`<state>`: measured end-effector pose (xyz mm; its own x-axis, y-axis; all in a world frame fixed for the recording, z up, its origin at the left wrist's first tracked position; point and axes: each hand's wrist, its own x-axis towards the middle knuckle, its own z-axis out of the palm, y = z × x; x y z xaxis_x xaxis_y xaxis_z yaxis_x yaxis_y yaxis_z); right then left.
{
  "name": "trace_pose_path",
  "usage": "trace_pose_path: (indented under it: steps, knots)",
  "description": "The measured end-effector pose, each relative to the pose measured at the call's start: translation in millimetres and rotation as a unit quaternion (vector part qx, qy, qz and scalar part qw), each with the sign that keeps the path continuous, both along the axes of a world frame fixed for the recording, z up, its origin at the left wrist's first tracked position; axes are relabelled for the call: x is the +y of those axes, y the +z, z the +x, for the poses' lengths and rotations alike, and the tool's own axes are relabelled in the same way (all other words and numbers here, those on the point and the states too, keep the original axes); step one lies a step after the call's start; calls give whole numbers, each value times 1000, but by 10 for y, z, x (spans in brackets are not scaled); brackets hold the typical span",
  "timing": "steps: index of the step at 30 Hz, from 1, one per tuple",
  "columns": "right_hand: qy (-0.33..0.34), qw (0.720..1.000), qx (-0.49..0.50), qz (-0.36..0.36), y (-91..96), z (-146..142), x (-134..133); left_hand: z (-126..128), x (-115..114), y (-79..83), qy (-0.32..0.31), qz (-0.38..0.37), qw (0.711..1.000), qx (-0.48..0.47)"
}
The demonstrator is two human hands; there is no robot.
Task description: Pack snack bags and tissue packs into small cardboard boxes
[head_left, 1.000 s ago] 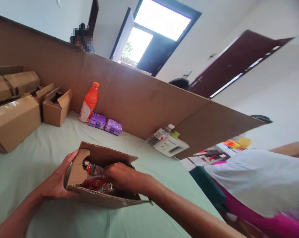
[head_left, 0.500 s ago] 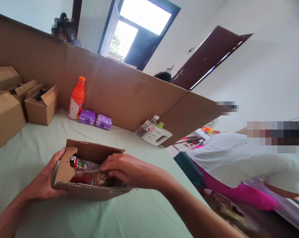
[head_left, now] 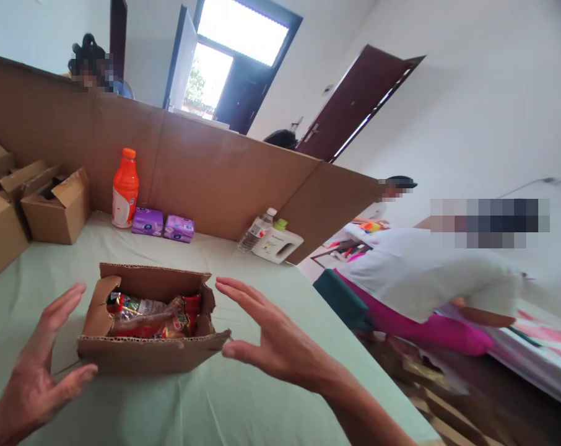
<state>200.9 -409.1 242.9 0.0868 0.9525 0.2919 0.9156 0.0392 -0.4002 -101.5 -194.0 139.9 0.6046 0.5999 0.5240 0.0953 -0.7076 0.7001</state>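
An open cardboard box (head_left: 141,358) sits on the green cloth between my two hands. Red printed snack packets (head_left: 182,319) and a clear plastic-wrapped packet (head_left: 139,308) lie inside it. My left hand (head_left: 41,365) is beside the box's left end, fingers and thumb spread, holding nothing. Off the right end, my right hand (head_left: 271,341) is likewise spread and empty, its fingertips close to the box's edge. The lower part of the box's contents is hidden by its front wall.
Behind the box stand an orange bottle (head_left: 125,189), two purple tissue packs (head_left: 163,226), a clear bottle (head_left: 257,231) and a white jug (head_left: 278,244). More cardboard boxes (head_left: 55,207) are at the left. A cardboard partition (head_left: 206,167) runs along the back. A person (head_left: 429,272) bends over at the right.
My right hand has come out of the box and moved right of it. My left hand has let go of the box's left end. The view has shifted slightly.
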Motion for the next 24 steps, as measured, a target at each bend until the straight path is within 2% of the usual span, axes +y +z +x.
trace_pose_path:
  steps: [3,6,9,12,14,17,20,22,24]
  knots:
    - [28,1000,7,-7,-348,-38,35,102,-107,76,32,7,999,0]
    - [12,999,35,14,-545,-101,135,222,-132,134,103,10,994,25]
    - [-23,996,55,67,-579,-88,210,294,-114,218,109,57,992,39]
    - [-64,988,0,139,-532,-47,310,327,-100,289,82,120,988,50]
    - [-69,984,-38,160,-492,-55,393,335,-94,306,74,140,985,66]
    - [0,994,-40,105,-453,-120,460,329,-67,281,71,143,984,80]
    - [64,996,-46,37,-470,-161,400,327,-9,217,5,141,987,81]
    - [71,995,-63,10,-517,-140,332,345,31,175,-50,142,986,73]
    - [64,995,-77,-9,-578,-98,286,378,59,150,-66,139,986,58]
